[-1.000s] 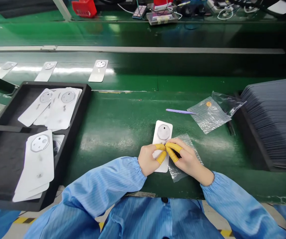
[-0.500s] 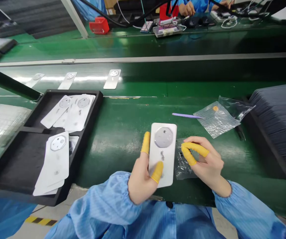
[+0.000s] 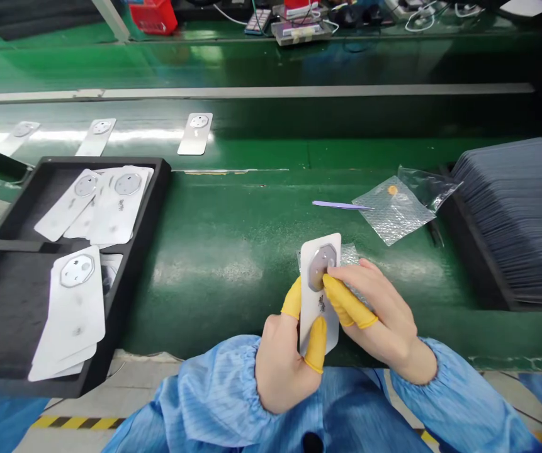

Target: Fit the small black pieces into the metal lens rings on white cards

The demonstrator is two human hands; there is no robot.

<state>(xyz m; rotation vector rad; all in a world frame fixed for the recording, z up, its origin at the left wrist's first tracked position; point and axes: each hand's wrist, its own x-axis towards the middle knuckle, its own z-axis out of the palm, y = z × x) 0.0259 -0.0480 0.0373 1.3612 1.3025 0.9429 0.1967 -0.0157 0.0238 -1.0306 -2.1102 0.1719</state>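
My left hand (image 3: 286, 352) grips a white phone back cover (image 3: 318, 296) upright near the table's front edge, with yellow finger cots on thumb and forefinger. The cover has a grey octagonal camera ring near its top. My right hand (image 3: 378, 314), also in yellow finger cots, presses its fingertips against that ring from the right. A small bubble-wrap bag (image 3: 352, 257) lies on the green table just behind the cover, mostly hidden by my right hand.
A black tray (image 3: 152, 207) at left holds several white covers. Three more covers (image 3: 195, 133) ride the conveyor belt behind. A bubble-wrap bag (image 3: 393, 211) and purple stick (image 3: 339, 205) lie right of centre. A stack of dark sheets (image 3: 520, 214) fills the far right.
My left hand lifted the cover off the table and tilted it upright. My right hand left the bubble-wrap bag and came onto the cover's camera ring.
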